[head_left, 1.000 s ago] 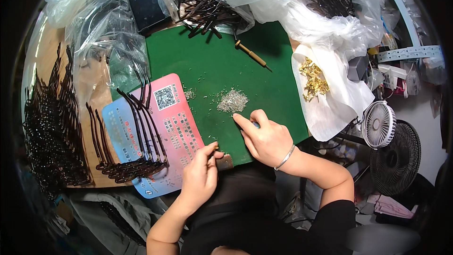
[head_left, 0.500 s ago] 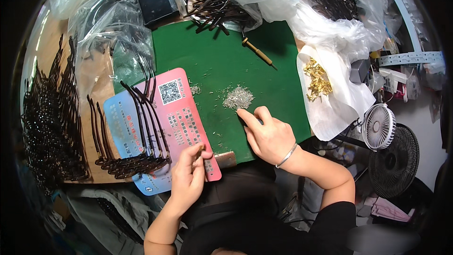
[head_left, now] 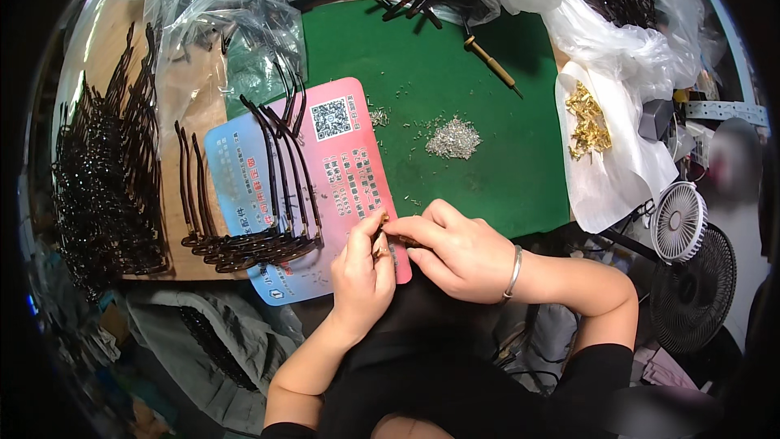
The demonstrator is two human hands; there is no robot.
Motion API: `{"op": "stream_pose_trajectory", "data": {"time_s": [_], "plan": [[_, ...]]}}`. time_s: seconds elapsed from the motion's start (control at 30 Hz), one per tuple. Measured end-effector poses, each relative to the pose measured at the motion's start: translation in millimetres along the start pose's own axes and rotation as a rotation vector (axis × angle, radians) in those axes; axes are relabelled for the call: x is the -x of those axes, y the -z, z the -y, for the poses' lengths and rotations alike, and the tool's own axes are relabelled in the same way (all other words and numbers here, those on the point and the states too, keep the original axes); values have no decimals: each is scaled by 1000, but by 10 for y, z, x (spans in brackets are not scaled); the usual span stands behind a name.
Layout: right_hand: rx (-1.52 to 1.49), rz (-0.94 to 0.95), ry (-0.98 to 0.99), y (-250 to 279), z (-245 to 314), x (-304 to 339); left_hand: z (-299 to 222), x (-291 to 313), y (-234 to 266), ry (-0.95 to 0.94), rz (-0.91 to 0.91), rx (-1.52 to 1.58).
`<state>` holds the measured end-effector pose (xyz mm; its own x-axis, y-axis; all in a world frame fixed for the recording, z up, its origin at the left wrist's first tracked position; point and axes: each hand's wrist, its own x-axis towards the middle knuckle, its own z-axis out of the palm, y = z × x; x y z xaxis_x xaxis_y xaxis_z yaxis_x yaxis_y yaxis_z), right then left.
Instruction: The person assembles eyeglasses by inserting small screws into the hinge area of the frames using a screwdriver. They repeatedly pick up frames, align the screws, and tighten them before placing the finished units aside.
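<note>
My left hand is closed in a pinch over the pink end of the mat, with a small gold-coloured metal piece at its fingertips. Against it, my right hand has its thumb and forefinger drawn together at the same spot; whatever those fingertips hold is too small to make out. A pile of tiny silver screws lies on the green work mat beyond my hands. To the left, a row of slim dark brown eyeglass parts rests partly on the pink and blue printed mat.
A screwdriver with a brass-coloured handle lies at the far right of the green mat. Gold metal pieces sit on white paper. A dark heap of similar parts fills the left side. Two fans stand at right.
My right hand has left the screw pile and come back to meet my left hand at its fingertips. The whole view has shifted, so the table's things sit further right and higher.
</note>
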<state>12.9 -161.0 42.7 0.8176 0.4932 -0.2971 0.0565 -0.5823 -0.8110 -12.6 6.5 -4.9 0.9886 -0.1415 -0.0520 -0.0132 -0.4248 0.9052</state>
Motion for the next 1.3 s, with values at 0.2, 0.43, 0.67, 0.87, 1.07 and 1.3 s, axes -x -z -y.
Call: {"op": "stream_pose_trajectory", "data": {"time_s": [0.2, 0.43, 0.67, 0.87, 1.07, 1.3], "plan": [[34, -7, 20, -33, -4, -8, 38, -27, -68, -126, -108, -58], [-174, 74, -66, -16, -85, -81, 25, -12, -75, -119, -79, -110], [-108, 206, -145, 84, 39, -176, 31, -39, -49, -117, -70, -101], [-47, 248, -149, 92, 36, -254, 30, -54, -23, -74, -30, -107], [487, 102, 26, -28, 157, -99, 12, -58, 4, -21, 10, -70], [354, -98, 99, 75, 7, 206, -80, -105, 128, 54, -9, 105]]}}
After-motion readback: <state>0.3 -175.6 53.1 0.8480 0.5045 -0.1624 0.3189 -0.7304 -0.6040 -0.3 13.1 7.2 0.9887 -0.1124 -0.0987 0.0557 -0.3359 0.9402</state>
